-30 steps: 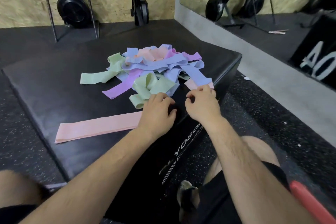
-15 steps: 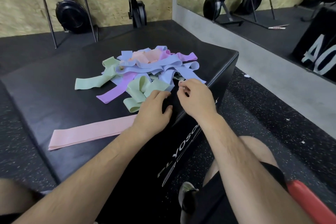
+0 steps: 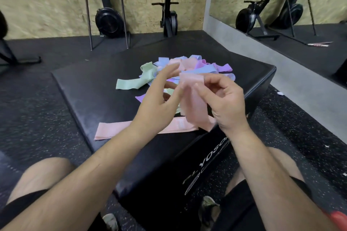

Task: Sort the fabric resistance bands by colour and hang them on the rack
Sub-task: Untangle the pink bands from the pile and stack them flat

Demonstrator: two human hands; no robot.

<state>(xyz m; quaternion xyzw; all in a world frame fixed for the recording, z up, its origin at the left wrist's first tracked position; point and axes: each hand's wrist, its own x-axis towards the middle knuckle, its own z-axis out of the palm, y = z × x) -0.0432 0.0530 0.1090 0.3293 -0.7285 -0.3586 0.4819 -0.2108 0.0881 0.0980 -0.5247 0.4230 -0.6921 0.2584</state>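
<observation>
**Pink band lifted above box, right hand grasping**

Right hand (image 3: 225,103): raised over the near-right corner of the box (image 3: 90,84), thumb and forefinger pinching the upper fold of the held band (image 3: 195,110). The held band is pink and hangs down from the pinch. Its lower end reaches the box top at the near edge.

Left hand (image 3: 159,97): raised over the box just left of the held band, fingers straight and spread, released, grasping nothing. Motion blur hides whether its fingertips touch the band.

Flat band (image 3: 116,129): pink, lying flat along the box's near edge. It runs under the left wrist, and its right end lies beside the held band's lower end.

Pile (image 3: 187,69): blue, pink, purple and green bands tangled at the far-right part of the box top. A green band (image 3: 131,82) trails from the pile toward the box's middle.

Metal frame (image 3: 106,15): upright on the floor beyond the box's far side, against the wall.
</observation>
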